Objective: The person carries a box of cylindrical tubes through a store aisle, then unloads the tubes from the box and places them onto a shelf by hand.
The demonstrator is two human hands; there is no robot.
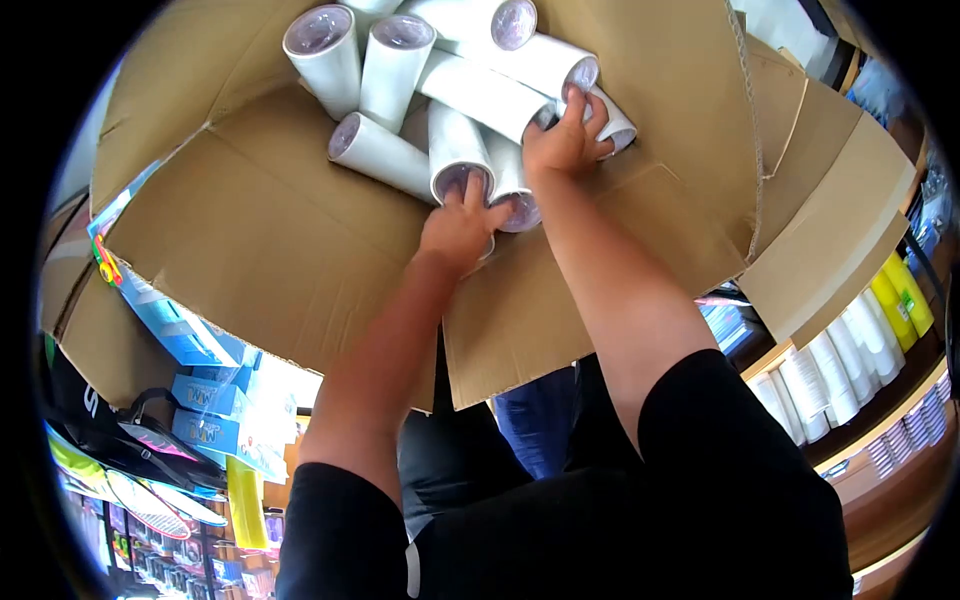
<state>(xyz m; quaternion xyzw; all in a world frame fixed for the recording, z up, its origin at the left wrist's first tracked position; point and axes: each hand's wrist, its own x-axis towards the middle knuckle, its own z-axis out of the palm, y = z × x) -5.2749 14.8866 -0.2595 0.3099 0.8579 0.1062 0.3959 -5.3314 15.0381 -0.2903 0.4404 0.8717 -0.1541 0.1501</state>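
Several white tubes (485, 90) with clear, shiny ends lie piled at the far side of an open cardboard box (270, 220). My left hand (458, 230) grips the near end of one white tube (455, 140), its fingers at the rim. The thumb of that hand reaches over to the end of a neighbouring tube (520, 210). Farther right, my right hand (562, 145) is curled around tube ends, with its thumb side by a slanting tube (490, 95) and its fingers near another tube (618, 125) at the right. Part of its grip is hidden.
Box flaps (820, 230) stick out on the right. A shelf there holds white rolls (830, 370) and yellow ones (900, 295). At the left are blue boxes (210, 420), a black bag (90, 420), rackets (150, 505) and a yellow tube (245, 505).
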